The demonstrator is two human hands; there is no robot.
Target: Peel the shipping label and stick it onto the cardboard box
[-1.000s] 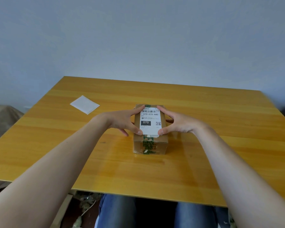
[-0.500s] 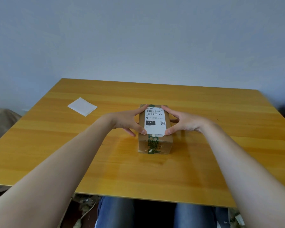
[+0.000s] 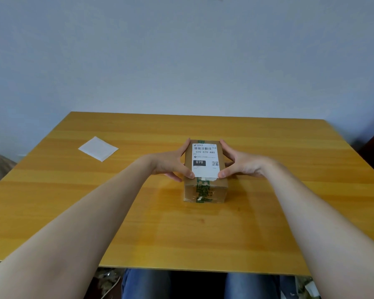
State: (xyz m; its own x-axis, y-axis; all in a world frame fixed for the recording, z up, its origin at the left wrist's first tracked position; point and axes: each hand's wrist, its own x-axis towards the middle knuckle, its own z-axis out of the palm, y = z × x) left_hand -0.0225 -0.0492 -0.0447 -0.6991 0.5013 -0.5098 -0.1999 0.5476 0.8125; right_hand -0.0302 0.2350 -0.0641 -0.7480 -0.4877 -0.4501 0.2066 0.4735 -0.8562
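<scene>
A small brown cardboard box (image 3: 205, 190) with green printed tape stands in the middle of the wooden table (image 3: 181, 234). The white shipping label (image 3: 205, 160), printed with a barcode and "070-070-A80", lies flat on the box's top. My left hand (image 3: 171, 164) is against the label's left edge, thumb at the near corner and forefinger at the far corner. My right hand (image 3: 241, 165) mirrors it on the right edge. Both hands pinch the label's edges at the box top.
A white square of backing paper (image 3: 98, 148) lies on the table at the far left. A pale wall stands behind the table. My knees in jeans (image 3: 145, 283) show under the near edge.
The view has tilted up, so the table and box sit lower in the picture. My hands keep the same hold on the label's edges on top of the box.
</scene>
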